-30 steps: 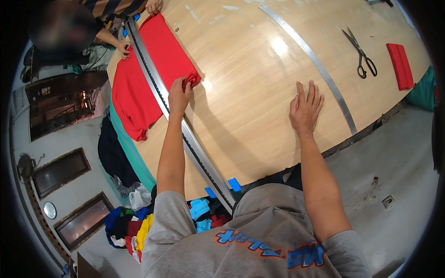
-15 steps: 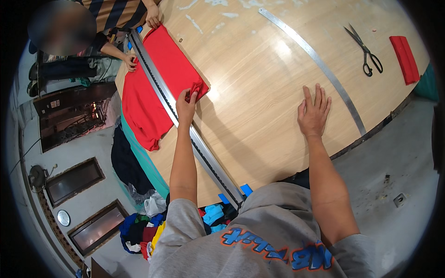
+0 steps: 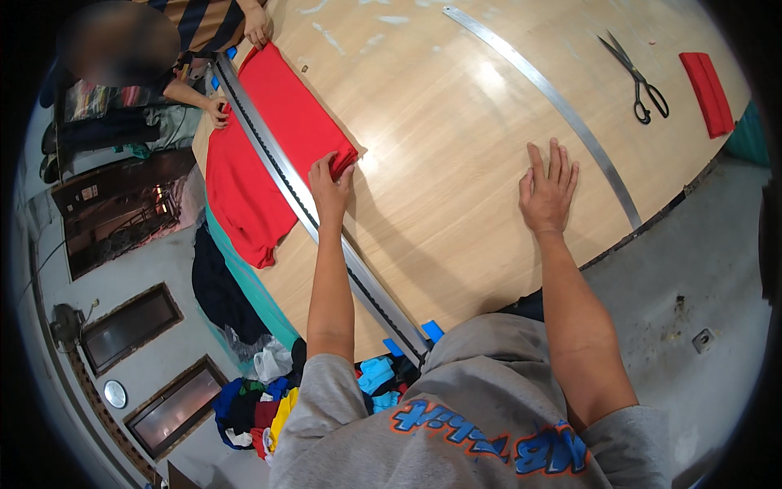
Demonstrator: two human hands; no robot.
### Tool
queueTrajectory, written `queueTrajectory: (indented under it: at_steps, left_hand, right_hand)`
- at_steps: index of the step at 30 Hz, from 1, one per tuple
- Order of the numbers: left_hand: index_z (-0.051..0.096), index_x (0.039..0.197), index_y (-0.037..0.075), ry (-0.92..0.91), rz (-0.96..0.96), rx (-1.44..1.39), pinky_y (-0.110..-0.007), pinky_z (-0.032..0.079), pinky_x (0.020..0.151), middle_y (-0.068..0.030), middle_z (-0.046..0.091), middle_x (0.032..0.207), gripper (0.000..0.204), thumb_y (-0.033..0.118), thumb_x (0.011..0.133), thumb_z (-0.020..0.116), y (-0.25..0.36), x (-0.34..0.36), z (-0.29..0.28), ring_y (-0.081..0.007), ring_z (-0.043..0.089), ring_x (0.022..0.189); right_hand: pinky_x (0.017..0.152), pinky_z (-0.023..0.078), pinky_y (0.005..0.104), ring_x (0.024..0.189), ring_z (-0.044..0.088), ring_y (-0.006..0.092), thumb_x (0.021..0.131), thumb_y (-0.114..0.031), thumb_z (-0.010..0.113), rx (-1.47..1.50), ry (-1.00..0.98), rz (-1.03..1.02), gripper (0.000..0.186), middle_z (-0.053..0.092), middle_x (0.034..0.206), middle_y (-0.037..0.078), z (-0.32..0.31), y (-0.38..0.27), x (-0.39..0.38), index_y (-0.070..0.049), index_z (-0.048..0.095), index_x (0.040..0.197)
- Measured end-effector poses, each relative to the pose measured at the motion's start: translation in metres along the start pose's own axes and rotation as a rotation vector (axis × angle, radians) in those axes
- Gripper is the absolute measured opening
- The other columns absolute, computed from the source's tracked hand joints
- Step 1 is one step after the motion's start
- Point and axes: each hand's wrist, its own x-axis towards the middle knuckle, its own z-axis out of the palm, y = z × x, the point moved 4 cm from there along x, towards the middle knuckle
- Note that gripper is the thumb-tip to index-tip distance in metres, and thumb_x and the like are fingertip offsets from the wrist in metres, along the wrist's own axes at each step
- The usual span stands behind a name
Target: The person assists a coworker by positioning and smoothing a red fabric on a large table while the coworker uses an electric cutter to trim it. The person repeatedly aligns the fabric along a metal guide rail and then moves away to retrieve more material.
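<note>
Red fabric [image 3: 305,114] lies on the wooden table, with a long metal rail [image 3: 277,167] across it. At the fabric's near right corner is my left hand [image 3: 330,191], its curled fingers and thumb on either side of a small gathered bit of the edge. My right hand [image 3: 547,196] rests flat on the bare tabletop, fingers spread, holding nothing. Nearest to it is a long steel ruler [image 3: 562,110]. Across the table, another person's hands touch the fabric: one hand [image 3: 218,112] left of the rail, the other [image 3: 257,28] at the far edge.
Black-handled scissors [image 3: 637,81] and a folded red cloth piece [image 3: 706,94] lie at the table's right. Blue clips [image 3: 432,330] sit by the rail's near end. A heap of coloured cloth [image 3: 252,411] stands below the table's left edge, and teal cloth [image 3: 252,273] hangs along that edge.
The bunched corner of red fabric under my left hand now lies flatter, and the fingers have loosened a little. My right hand stays flat on the table. The view has shifted slightly.
</note>
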Motion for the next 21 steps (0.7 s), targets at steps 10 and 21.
queueTrajectory:
  at_steps: [10, 21]
  left_hand:
    - [0.065, 0.126, 0.002, 0.086, -0.024, -0.010, -0.049, 0.047, 0.101, -0.0203, 0.066, 0.120, 0.031, 0.013, 0.097, 0.069, 0.001, -0.009, 0.011, -0.0405, 0.059, 0.115]
    - [0.033, 0.165, 0.006, -0.155, -0.345, 0.043, -0.054, 0.013, 0.130, -0.0200, 0.027, 0.172, 0.060, 0.027, 0.110, 0.044, 0.159, -0.227, 0.038, -0.0358, 0.020, 0.161]
  right_hand:
    - [0.131, 0.017, 0.0561, 0.156, 0.030, 0.0328, 0.103, -0.023, 0.055, 0.004, -0.031, -0.010, 0.051, 0.036, 0.167, 0.014, -0.003, -0.001, 0.001, -0.025, 0.051, 0.155]
    - [0.130, 0.017, 0.0583, 0.156, 0.031, 0.0349, 0.101, -0.023, 0.056, 0.024, 0.039, -0.037, 0.052, 0.038, 0.166, 0.017, -0.008, -0.004, -0.004, -0.022, 0.052, 0.154]
